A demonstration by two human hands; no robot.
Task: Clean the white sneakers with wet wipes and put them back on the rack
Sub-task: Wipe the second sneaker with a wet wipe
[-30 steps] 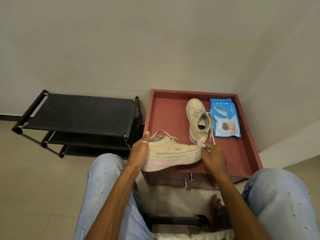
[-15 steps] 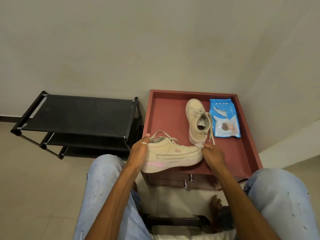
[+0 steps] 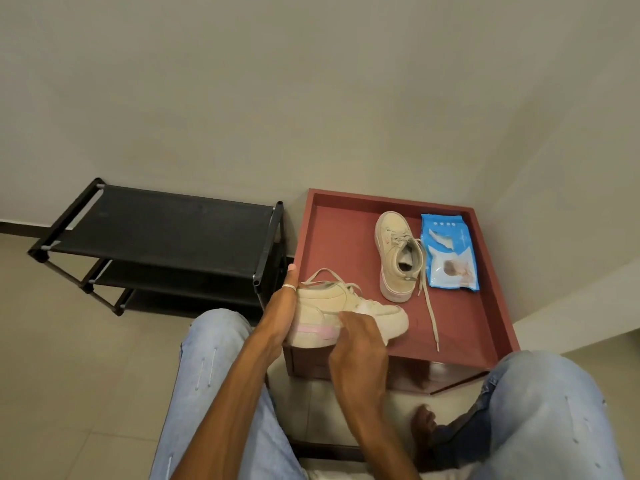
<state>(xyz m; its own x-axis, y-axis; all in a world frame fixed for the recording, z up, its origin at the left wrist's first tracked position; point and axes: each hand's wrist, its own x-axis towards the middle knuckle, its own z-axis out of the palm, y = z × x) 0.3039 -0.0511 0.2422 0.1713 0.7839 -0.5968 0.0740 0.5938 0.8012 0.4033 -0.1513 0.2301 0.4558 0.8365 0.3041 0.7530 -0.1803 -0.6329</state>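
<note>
The left hand (image 3: 282, 317) grips the heel of one sneaker (image 3: 332, 299) at the near left corner of the red table (image 3: 339, 244), probably to steady it while the right hand (image 3: 360, 344), fingers curled on a mostly hidden wet wipe (image 3: 366, 307), presses its side.

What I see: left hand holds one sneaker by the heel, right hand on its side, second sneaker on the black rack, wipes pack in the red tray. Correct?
No: the head view shows the second sneaker in the red tray beside the wipes pack, not on the black rack. The rest holds: left hand grips the first sneaker by the heel, right hand on its side.
</note>
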